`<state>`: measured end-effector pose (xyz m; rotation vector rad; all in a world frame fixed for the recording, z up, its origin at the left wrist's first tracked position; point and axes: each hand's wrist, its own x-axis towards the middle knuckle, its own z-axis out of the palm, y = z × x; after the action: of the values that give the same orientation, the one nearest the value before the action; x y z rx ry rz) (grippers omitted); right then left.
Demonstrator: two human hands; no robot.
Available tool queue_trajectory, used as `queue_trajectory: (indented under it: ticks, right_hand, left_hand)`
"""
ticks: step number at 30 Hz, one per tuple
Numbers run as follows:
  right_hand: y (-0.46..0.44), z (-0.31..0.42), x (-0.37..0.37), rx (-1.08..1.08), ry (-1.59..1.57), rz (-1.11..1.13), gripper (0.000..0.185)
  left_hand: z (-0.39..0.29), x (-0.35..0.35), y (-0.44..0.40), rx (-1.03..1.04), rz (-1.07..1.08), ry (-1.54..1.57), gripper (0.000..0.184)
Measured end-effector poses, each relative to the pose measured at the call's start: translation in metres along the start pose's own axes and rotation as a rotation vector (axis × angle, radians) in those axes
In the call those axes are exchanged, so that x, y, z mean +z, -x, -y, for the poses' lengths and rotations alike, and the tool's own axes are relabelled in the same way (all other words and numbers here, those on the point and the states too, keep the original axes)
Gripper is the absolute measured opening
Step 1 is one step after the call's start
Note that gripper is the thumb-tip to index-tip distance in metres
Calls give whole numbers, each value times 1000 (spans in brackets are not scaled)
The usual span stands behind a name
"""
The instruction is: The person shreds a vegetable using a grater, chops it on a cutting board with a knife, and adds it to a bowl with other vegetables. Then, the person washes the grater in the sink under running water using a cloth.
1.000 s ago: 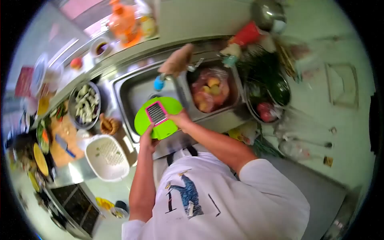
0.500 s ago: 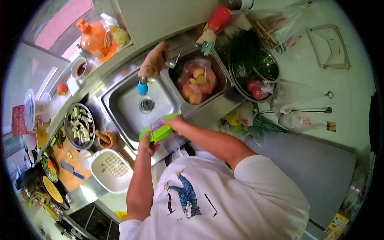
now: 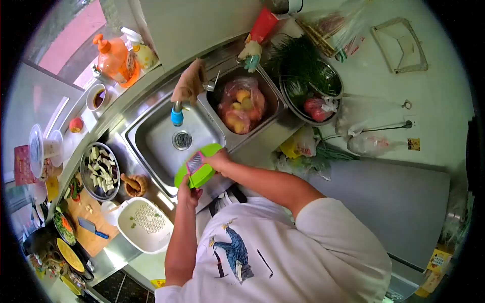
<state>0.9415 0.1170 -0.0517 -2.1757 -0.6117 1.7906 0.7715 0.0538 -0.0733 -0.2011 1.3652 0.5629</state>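
Over the front edge of the left sink basin (image 3: 151,141), a bright green oval plastic piece (image 3: 206,174), like a small board or shallow tray, is held tilted. A pink-framed grater (image 3: 194,162) with a metal face lies against it. My left hand (image 3: 188,194) is closed at the lower left edge, by the grater's pink handle; which of the two it grips is partly hidden. My right hand (image 3: 218,160) is closed on the green piece's right edge. Beyond them, the faucet (image 3: 177,117) with a blue nozzle hangs over the drain.
The right basin holds a bag of yellowish round produce (image 3: 242,103). Leafy greens (image 3: 298,65) fill a metal bowl at right. On the left are a bowl of cut eggplant (image 3: 102,169), a wooden mortar (image 3: 134,185), a white colander (image 3: 151,237) and a knife (image 3: 92,227) on a cutting board.
The green piece has turned from nearly edge-on to showing more of its broad face, and the grater is seen more plainly. Both hands keep their hold; the view has shifted slightly.
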Motion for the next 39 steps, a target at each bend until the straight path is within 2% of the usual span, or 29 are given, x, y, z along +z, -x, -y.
queue_trajectory:
  ticks: [2,3,5,6,7,8,9,11,12,13,15,17,19,20,21,22,23,24,25,26,27,29,30,32,33,35,36,37,39]
  right_hand:
    - [2,-17,10,-599,13,-368,44]
    - [5,-23,7,-580,16,-363,44]
    - [4,-12,-4,70,-117,140,47]
    - [18,0,-1,143,-161,78,48]
    - [8,-11,6,-161,-73,-61,53]
    - [-26,-26,18,-390,-7,-257,55]
    - [-43,-48,30,-592,58,-450,58]
    - [14,-8,6,-507,53,-300,60]
    - [22,1,-3,-201,-45,-60,61]
    - [25,9,-8,100,-143,176,62]
    - [18,2,-1,-142,-82,12,63]
    - [23,0,5,-357,-99,-189,63]
    - [24,-5,4,-350,-39,-259,62]
    - [23,-1,-1,-366,-34,-256,62]
    - [27,1,-3,-119,-82,-57,63]
    - [26,3,-4,121,-128,141,63]
    - [30,-2,0,-115,-97,34,65]
    - [25,-4,1,-310,-96,-89,66]
    - [22,-13,6,-492,-98,-204,66]
    - [15,-20,10,-521,22,-347,66]
    - [17,-21,8,-528,-5,-345,58]
    - [16,-8,-5,119,-158,147,47]
    - [19,-1,-2,101,-151,163,47]
    - [17,7,2,-376,-149,-87,38]
    - [5,4,1,-416,-120,-75,38]
    - [18,19,3,-479,-171,-221,34]
    - [12,20,3,-476,-56,-260,46]
    - [3,16,2,-480,-43,-241,46]
    - [-16,19,2,113,-44,95,45]
  left_hand:
    - [-7,10,36,124,-45,-2,39]
    - [-12,16,48,136,-80,-26,39]
    - [-2,-24,-4,-73,72,-94,37]
    - [-3,-23,-5,-84,50,-65,36]
    - [-3,-18,-6,-98,29,-31,34]
    - [-6,-12,8,55,53,-2,34]
    - [-9,-4,24,169,-31,-22,36]
    - [-16,10,51,179,-27,-20,36]
    - [-17,-5,31,2,-5,-133,35]
    - [-10,-24,-1,-110,76,-64,36]
    - [-4,-24,-17,-84,127,-42,35]
    - [-15,2,26,113,-77,-72,41]
    - [-14,-3,33,183,-14,-113,48]
    - [-17,-5,32,80,-14,-186,48]
    - [-14,-24,3,-91,54,-179,42]
    - [-14,-21,7,-83,19,-156,42]
    - [-10,-14,8,-76,-18,-128,42]
    - [-9,-10,17,56,51,-69,42]
    - [-11,6,39,192,-44,-26,45]
    - [-11,8,43,170,-52,-52,44]
    - [-13,6,45,153,-56,-73,43]
    - [-5,-25,-7,-177,88,-101,40]
    - [-3,-10,3,-158,-85,-96,40]
    - [-16,6,19,66,-49,-56,40]
    - [-16,3,20,157,-11,-23,42]
    - [-31,16,46,255,-51,-21,49]
    - [-38,13,35,197,-62,-94,50]
    - [-35,3,18,121,-81,-168,51]
    - [-37,1,-6,-21,-117,-116,52]
